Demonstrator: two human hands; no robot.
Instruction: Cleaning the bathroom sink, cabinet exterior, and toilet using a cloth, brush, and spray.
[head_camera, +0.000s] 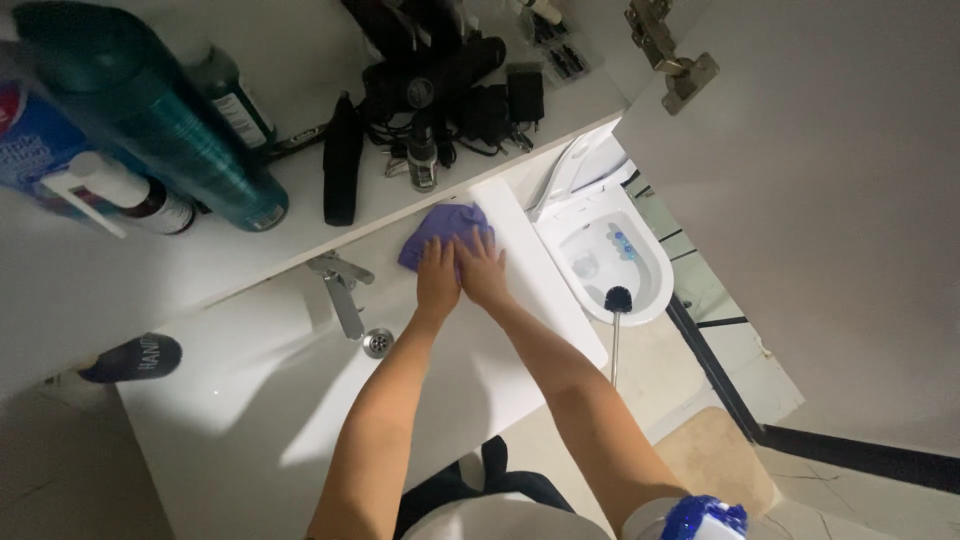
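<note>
the purple cloth lies on the white worktop at the back edge of the basin, right of the tap. your left hand and right hand press flat on it side by side, fingers spread, gripping nothing. beyond the worktop's end stands a toilet with a brush in the bowl.

We saw a dim, grainy view: glare on the white sink, soft arm shadows, blurred bottles stretched at the edge.
</note>
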